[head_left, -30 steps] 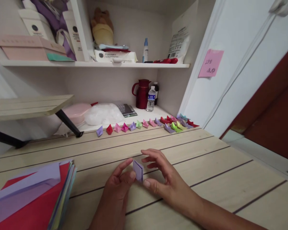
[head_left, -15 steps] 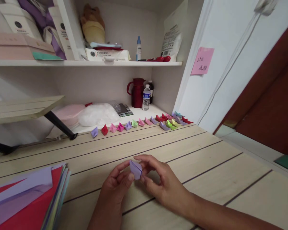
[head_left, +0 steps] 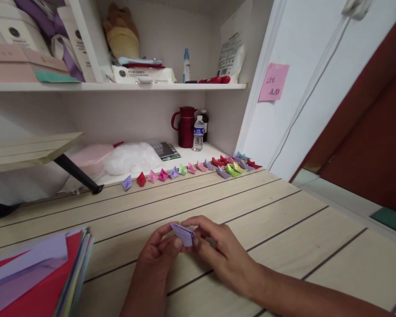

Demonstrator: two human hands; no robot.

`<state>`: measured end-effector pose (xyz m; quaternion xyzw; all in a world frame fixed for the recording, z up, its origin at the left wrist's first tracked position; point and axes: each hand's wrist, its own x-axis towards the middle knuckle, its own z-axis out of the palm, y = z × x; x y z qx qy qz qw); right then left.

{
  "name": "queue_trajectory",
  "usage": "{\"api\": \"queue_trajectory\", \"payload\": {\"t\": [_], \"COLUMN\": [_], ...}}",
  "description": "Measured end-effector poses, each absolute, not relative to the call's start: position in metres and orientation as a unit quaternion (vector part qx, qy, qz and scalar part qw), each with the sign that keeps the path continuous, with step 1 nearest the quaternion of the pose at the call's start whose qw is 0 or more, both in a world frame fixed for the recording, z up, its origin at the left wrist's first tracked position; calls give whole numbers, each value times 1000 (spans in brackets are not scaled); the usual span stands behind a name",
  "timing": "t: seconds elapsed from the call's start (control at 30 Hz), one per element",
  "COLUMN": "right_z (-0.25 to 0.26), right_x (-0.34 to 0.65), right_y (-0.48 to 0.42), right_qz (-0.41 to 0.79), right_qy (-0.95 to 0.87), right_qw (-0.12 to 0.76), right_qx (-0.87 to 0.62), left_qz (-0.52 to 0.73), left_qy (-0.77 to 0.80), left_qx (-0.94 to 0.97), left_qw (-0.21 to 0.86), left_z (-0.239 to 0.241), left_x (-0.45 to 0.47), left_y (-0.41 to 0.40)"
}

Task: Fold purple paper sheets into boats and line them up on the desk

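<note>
Left hand point(head_left: 157, 254) and right hand point(head_left: 221, 251) each pinch the folded purple paper point(head_left: 184, 235) in a narrow grip; a second ago the paper stood more upright, right hand spread wider

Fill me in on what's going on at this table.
A person is handling a small folded purple paper over the wooden table. The left hand pinches one end between thumb and fingers, and the right hand has its fingers on the other end. Along the table's far edge stand folded paper boats in several colors, bunched together toward the right. A stack of colored sheets lies to the left of the hands.
</note>
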<state>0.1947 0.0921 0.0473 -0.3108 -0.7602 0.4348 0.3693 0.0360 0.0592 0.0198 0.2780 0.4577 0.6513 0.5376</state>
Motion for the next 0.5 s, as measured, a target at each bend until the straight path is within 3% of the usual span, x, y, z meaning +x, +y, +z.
{"api": "queue_trajectory", "payload": {"t": [0.3, 0.5], "right_z": [50, 47], "right_x": [196, 198], "right_y": [92, 91], "right_qz": [280, 254], "right_qy": [-797, -817], "right_qw": [448, 436], "right_qx": [-293, -280], "left_qz": [643, 643], "left_qy": [475, 476], "left_qx": [293, 302], "left_qw": [524, 519], "left_z": [22, 25], "left_x": [38, 44], "left_y": [58, 57]}}
